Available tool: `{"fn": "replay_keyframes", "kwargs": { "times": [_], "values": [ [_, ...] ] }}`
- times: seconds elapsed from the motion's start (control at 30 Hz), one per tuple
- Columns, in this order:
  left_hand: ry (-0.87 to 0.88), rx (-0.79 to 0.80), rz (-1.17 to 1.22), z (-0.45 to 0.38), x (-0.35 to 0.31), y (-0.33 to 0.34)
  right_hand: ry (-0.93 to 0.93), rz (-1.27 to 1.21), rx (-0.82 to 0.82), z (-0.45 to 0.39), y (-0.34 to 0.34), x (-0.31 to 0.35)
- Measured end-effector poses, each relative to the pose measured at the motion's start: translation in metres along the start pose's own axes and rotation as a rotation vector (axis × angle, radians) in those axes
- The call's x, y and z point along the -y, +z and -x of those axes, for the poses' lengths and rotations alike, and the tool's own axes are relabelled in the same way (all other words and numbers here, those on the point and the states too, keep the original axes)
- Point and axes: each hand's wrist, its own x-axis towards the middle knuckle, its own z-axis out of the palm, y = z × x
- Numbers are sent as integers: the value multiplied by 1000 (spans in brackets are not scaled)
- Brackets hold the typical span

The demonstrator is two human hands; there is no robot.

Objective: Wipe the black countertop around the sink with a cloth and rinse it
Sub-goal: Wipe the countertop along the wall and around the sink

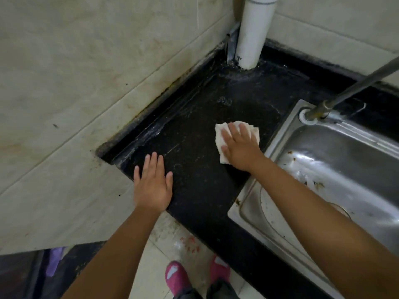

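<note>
Black bench (194,190), wet streaks near wall. On it: white cloth (222,137) just beside sink (280,130), pipe (250,39) standing at back corner, both hands flat.

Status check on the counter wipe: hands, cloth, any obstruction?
Right hand flat, pressing white cloth on black countertop beside sink. Left hand open, resting flat at counter's left edge. White pipe stands in far corner.

Black speckled countertop (194,169), white cloth (222,134), steel-grey sink (323,147), seemingly pink shoes (177,277)
</note>
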Motion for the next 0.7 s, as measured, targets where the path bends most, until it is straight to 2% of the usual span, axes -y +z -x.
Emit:
{"fn": "replay_keyframes", "kwargs": {
  "times": [0.07, 0.17, 0.27, 0.3, 0.33, 0.43, 0.57, 0.7],
  "values": [
    [-6, 11, -19, 1, 0, 0, -16, -6, 4, 15, 7, 25],
    [-19, 58, -52, 1, -4, -4, -281, 85, -77, 49, 41, 71],
    [-43, 98, -97, 1, -7, -14, -288, 9, -41, 65, 39, 78],
    [-51, 81, -103, -1, -8, -18, -275, -5, 7, 65, 30, 70],
    [-60, 52, -95, -3, -10, -22, -288, 15, -23, 58, 29, 59],
    [-33, -16, -57, -12, -21, -35, -87, -6, -4, 31, 14, 17],
    [45, -25, -25, -25, -35, -40, 163, -81, -25, -16, -11, -49],
    [123, 3, 2, -45, -41, -38, 307, -176, -104, -50, -26, -80]
  ]
}}
